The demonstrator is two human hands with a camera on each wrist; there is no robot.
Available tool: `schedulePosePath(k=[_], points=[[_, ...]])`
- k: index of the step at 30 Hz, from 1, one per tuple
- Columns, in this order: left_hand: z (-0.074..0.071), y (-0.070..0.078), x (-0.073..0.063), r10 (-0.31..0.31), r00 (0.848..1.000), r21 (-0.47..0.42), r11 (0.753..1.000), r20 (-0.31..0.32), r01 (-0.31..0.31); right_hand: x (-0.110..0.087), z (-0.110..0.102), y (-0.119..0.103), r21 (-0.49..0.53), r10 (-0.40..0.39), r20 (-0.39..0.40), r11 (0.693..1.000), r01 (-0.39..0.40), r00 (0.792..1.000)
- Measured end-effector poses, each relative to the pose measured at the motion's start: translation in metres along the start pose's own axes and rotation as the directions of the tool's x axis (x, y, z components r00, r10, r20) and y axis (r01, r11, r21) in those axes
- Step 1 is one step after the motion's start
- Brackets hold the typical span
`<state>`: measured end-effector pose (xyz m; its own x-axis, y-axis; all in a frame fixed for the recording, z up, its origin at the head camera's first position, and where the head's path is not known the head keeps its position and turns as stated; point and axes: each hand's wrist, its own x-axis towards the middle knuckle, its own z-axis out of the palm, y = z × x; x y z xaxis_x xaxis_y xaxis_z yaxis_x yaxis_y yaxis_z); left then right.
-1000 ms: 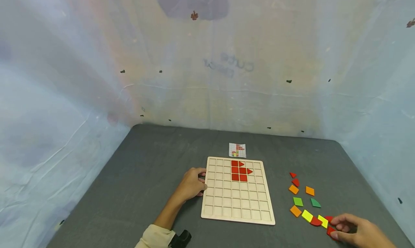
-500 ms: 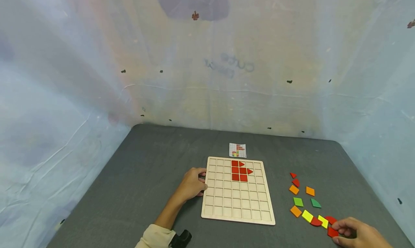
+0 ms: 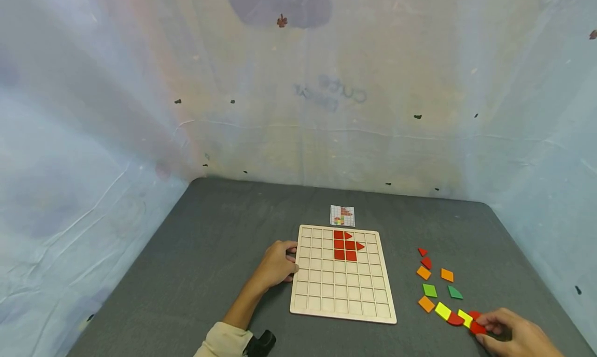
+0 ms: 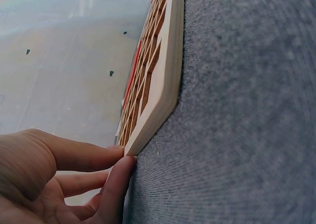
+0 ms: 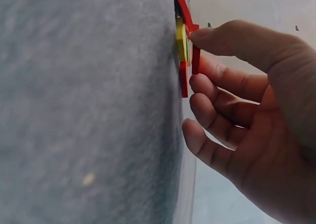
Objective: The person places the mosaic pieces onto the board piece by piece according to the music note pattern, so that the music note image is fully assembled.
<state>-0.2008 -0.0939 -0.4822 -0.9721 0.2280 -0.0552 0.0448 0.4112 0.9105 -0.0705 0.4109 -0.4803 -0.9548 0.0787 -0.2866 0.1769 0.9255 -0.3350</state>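
Observation:
My left hand (image 3: 274, 265) pinches the left edge of a pale wooden grid board (image 3: 340, 295) between thumb and fingers; the left wrist view shows the thumb and a finger at the board's corner (image 4: 148, 120). Red square and triangular tiles (image 3: 339, 244) fill cells in its upper middle. At the lower right, my right hand (image 3: 520, 331) pinches a red tile (image 5: 196, 61) between thumb and index finger. In the right wrist view this tile is tipped on edge, beside a yellow tile (image 5: 181, 41) and another red tile (image 5: 184, 79). Its far part is hidden by the fingers.
A small printed pattern card (image 3: 342, 215) lies behind the board. Right of the board are scattered orange tiles (image 3: 446, 275), a light green tile (image 3: 429, 290), a dark green rounded tile (image 3: 455, 292), red pieces (image 3: 426, 262) and yellow tiles (image 3: 442, 311). Pale fabric walls (image 3: 298, 113) surround the grey table.
The right fingers came away from a red tile lying flat, then took hold of it and tipped it up slightly toward the yellow tile. The left hand and board stay still.

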Motion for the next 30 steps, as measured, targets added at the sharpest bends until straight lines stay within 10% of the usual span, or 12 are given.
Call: schedulePosePath(k=[14,21,30], points=[[-0.001,0.002,0.0,-0.018,1.0,-0.009,1.0,0.002,0.018,0.008,-0.008,-0.037,0.042,-0.168,-0.149,0.983,0.176,0.974],[-0.001,0.002,0.0,-0.01,1.0,-0.004,1.0,0.004,0.01,0.013,-0.002,-0.058,0.079,-0.395,-0.376,0.888,0.453,0.838],[-0.001,0.002,0.0,-0.012,1.0,-0.009,1.0,0.007,0.012,0.03,-0.002,-0.089,0.077,-0.489,-0.379,0.83,0.553,0.786]])
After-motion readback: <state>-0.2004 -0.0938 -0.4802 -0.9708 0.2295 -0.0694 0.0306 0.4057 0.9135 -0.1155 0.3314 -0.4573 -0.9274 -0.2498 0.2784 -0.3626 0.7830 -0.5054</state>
